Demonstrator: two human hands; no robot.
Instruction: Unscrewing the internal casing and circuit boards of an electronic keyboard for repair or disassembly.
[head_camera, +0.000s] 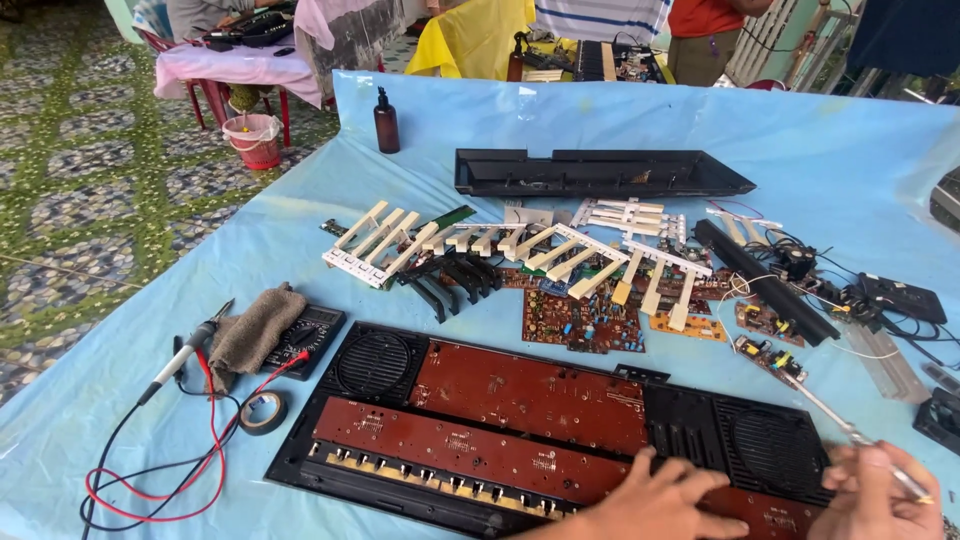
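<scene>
An opened black keyboard shell (400, 460) lies before me with two long brown circuit boards (530, 395) and round speaker grilles (372, 365) inside. My left hand (660, 500) rests flat on the nearer brown board at the lower right. My right hand (880, 495) grips a thin screwdriver (840, 425) whose shaft points up and left over the right speaker grille (775, 450). White key sections (385, 240) and black key sections (455, 280) lie in rows beyond the shell.
A black multimeter (305, 340) sits under a brown rag (255, 335), with red and black probe leads (170, 470) and a tape roll (262, 412). Farther off are small circuit boards (580, 320), a long black cover (595, 172), a brown bottle (386, 122) and people at other tables.
</scene>
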